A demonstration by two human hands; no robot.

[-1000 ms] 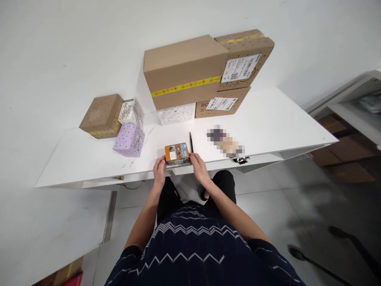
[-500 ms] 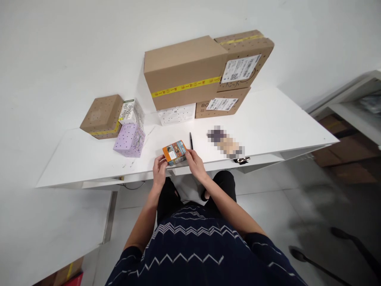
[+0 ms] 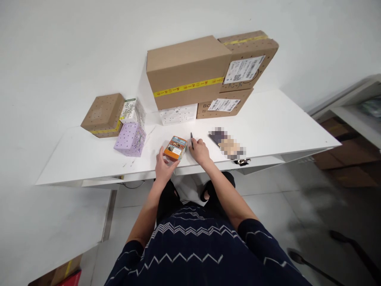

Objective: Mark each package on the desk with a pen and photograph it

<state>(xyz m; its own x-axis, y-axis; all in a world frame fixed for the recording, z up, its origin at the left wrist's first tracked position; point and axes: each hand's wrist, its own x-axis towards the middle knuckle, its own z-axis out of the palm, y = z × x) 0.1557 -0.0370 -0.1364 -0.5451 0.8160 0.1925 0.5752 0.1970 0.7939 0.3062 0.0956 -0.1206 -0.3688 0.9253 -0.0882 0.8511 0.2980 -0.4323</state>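
Note:
My left hand grips the near-left side of a small orange and blue printed box, thumb along the front edge and fingers at the left. The box sits at the front of the white table with its printed face up. Just right of it, my right hand has its fingers closed around a dark pen. Only the pen's far end and a short stretch by the fingertips show; the hand covers the rest.
A purple box, a white carton and a brown box stand at the left. Larger cardboard boxes are stacked at the back on a white box. A pixelated flat item lies right, near a metal clip.
My right hand has left the box and moved right onto the pen. The box has turned in my left hand, which now holds it at the near-left side.

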